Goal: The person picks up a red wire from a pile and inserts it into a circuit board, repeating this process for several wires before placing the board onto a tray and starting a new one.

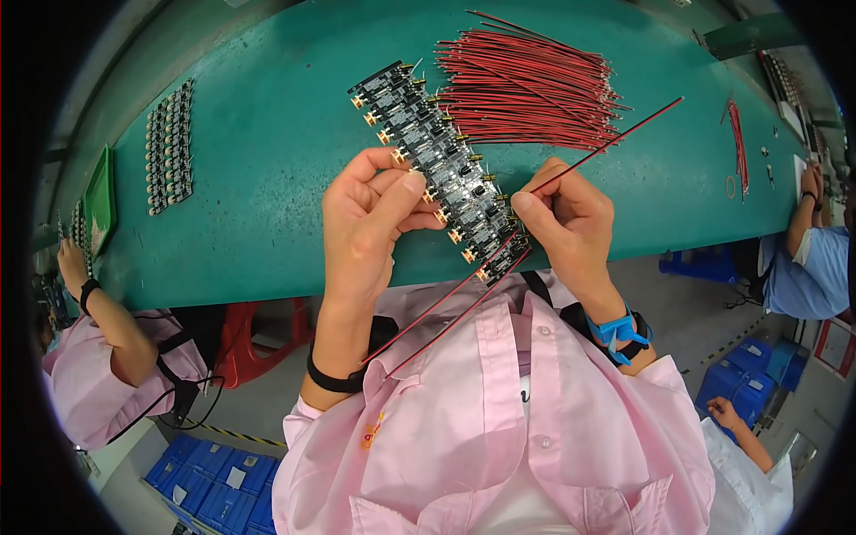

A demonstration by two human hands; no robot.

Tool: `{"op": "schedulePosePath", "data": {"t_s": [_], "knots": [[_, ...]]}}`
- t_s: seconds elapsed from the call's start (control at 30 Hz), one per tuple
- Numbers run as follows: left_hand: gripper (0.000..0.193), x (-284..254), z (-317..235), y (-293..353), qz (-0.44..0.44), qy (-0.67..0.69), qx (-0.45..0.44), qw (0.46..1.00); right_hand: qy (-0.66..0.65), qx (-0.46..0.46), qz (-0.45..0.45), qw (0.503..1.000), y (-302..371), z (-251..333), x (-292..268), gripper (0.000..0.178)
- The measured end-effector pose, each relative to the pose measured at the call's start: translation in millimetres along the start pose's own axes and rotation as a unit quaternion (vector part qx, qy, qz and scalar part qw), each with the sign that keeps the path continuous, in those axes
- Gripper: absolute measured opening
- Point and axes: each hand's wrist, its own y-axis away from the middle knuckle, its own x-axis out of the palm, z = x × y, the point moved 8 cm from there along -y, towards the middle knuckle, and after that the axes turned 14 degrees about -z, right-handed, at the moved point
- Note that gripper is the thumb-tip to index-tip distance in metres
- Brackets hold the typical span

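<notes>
Between my hands a long panel of joined circuit boards (pixel 437 147) slants from upper left to lower right, above the near part of the table. My left hand (pixel 370 209) is closed on its left edge, beside a row of small cream connectors. In a pinch, my right hand (pixel 571 214) holds a thin red-and-black wire (pixel 624 135), whose free end points up and right. The wire's near end is at the panel's right edge; whether it touches is hidden by my fingers. From the panel's lower end, two more red-and-black wires (pixel 437 308) trail toward my left forearm.
A large pile of red-and-black wires (pixel 535 85) lies on the green table (pixel 276 116). Further panels (pixel 169 147) rest at left, near a green tray (pixel 102 201). A small wire bundle (pixel 738 147) lies at right. Co-workers sit on both sides; blue crates (pixel 209 481) stand below.
</notes>
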Motion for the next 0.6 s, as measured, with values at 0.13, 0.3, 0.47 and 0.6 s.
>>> {"op": "schedulePosePath", "data": {"t_s": [0.13, 0.3, 0.47, 0.6], "knots": [[0.020, 0.2, -0.5, 0.7, -0.001, 0.002, 0.001, 1.000, -0.009, -0.017, -0.020, 1.000, -1.0, -0.3, -2.4, 0.011], [0.019, 0.7, -1.1, 1.4, 0.001, 0.000, 0.006, 1.000, 0.003, -0.013, -0.017, 1.000, -0.4, 0.2, -2.0, 0.010], [0.018, 1.7, -2.5, 2.4, 0.000, -0.002, 0.008, 1.000, 0.010, -0.008, -0.024, 1.000, 0.0, 0.7, -1.4, 0.010], [0.019, 1.6, -2.0, 1.7, 0.003, -0.007, 0.011, 1.000, 0.022, -0.015, -0.029, 0.999, -0.2, 1.3, -1.9, 0.009]]}}
